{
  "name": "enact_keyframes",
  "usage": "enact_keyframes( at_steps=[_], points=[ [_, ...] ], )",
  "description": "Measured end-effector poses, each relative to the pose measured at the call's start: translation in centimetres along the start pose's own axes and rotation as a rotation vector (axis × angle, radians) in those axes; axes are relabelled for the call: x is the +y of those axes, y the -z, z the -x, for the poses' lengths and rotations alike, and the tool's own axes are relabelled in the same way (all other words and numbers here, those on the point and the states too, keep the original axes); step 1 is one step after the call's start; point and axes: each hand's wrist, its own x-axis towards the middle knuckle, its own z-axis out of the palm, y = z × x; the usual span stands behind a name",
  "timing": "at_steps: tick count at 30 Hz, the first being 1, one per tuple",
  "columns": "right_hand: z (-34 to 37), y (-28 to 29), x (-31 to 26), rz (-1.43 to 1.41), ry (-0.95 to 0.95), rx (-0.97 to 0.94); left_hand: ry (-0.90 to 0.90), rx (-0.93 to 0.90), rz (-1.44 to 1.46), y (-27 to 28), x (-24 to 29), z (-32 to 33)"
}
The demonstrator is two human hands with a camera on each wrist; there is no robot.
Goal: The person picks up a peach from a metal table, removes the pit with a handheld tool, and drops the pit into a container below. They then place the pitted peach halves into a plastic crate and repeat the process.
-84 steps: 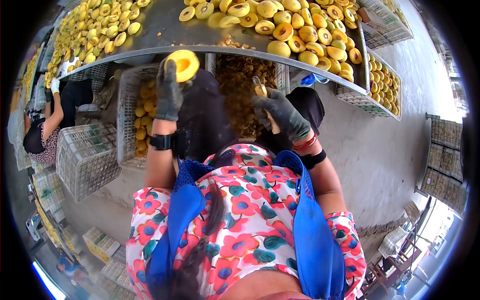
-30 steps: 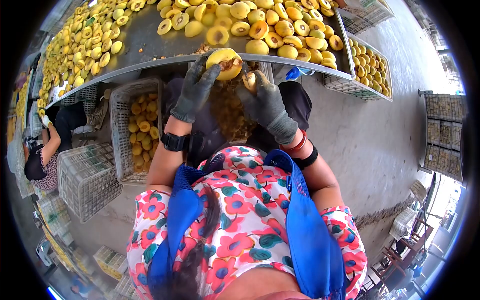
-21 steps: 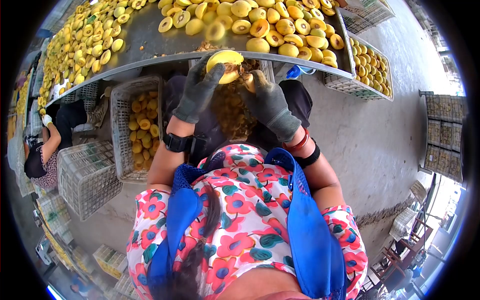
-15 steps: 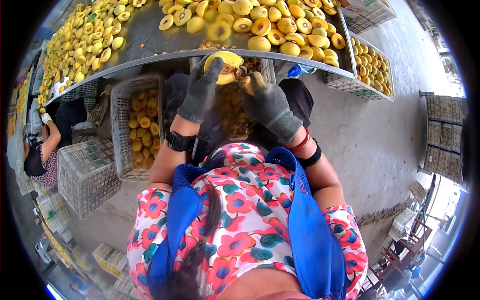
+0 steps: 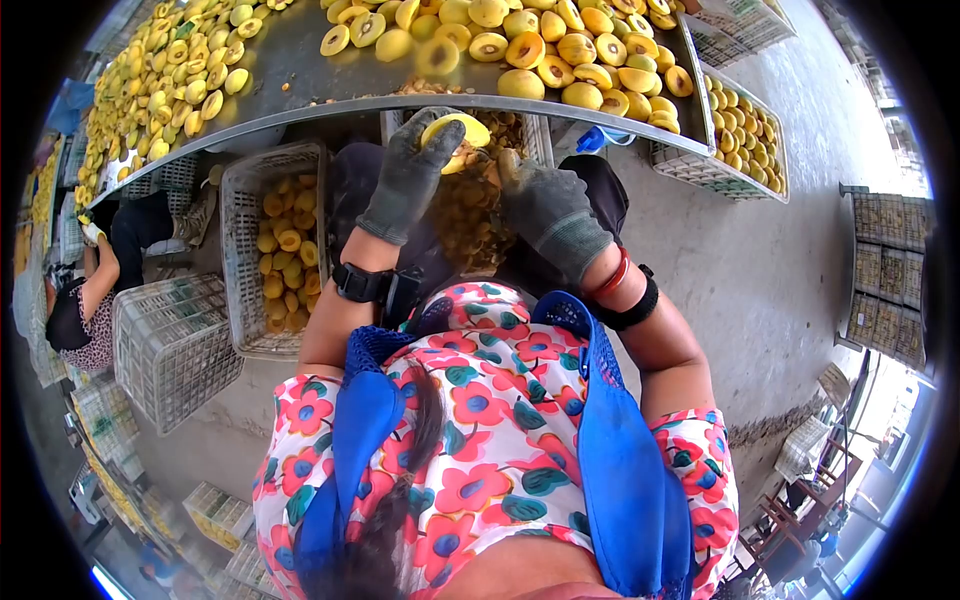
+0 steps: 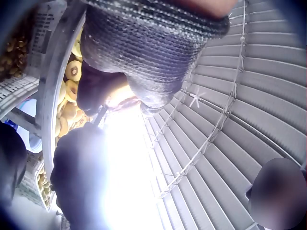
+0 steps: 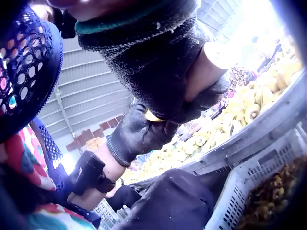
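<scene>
In the head view, my gloved left hand (image 5: 405, 180) grips a yellow fruit (image 5: 472, 128) with brown flesh showing at its opening. My gloved right hand (image 5: 548, 212) is close on the fruit's right, curled round a tool. The tool's pale handle (image 7: 206, 76) shows in the right wrist view, and its dark metal end (image 6: 100, 115) meets the fruit in the left wrist view. Glare and fingers hide part of that contact. Beneath both hands stands a crate (image 5: 541, 143) holding brown scraps.
A metal table (image 5: 330, 88) with heaps of yellow fruit halves spans the front. A crate (image 5: 234, 270) of hollowed fruit stands at left, beside an upturned crate (image 5: 180, 345). Another crate (image 5: 700, 170) of fruit is at right. A person (image 5: 85, 320) works at far left.
From holding a hollowed fruit apart from the tool, my hands have come together at another fruit. Most recently, my right hand has turned and shifted slightly down and right.
</scene>
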Motion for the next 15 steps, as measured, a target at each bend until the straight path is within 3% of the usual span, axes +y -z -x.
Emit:
enact_keyframes(
  at_steps=[9, 12, 15],
  points=[
    [-0.9, -1.3, 1.1, 0.113, 0.048, 0.013, -0.017, -0.051, -0.07, 0.5, -1.8, -0.1],
    [-1.0, -1.7, 1.1, 0.115, 0.059, 0.045, 0.088, -0.016, 0.068, 0.2, -1.2, 0.1],
    [-1.1, -1.7, 0.8, 0.185, 0.04, 0.005, -0.001, -0.038, -0.058, 0.4, -1.5, 0.1]
  ],
)
